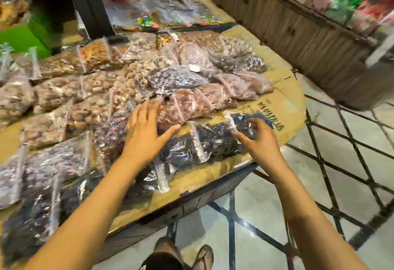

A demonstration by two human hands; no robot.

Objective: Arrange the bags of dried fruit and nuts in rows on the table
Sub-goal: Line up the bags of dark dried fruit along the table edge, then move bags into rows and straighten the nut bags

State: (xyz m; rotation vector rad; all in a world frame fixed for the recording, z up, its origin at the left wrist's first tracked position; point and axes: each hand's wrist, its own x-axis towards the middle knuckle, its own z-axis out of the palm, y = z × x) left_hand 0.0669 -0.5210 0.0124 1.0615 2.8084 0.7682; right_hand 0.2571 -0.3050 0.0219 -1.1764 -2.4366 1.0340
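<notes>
1. Bag of dark dried fruit [204, 139] — at the table's near right corner, directly under and between both hands; long axis runs left-near to right-far.
2. Right hand [259, 139] — nearer; fingers spread, curled over its far end, gripping nothing.
3. Left hand [145, 129] — flat, open, palm down.

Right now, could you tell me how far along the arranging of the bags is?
Mostly done: rows of clear bags already cover the cardboard-topped table. In hand: both hands hover open over the dark-fruit bags at the near right edge, left hand flat, right hand with fingers spread. Left: straightening these last bags; bare cardboard remains at the right corner.
</notes>
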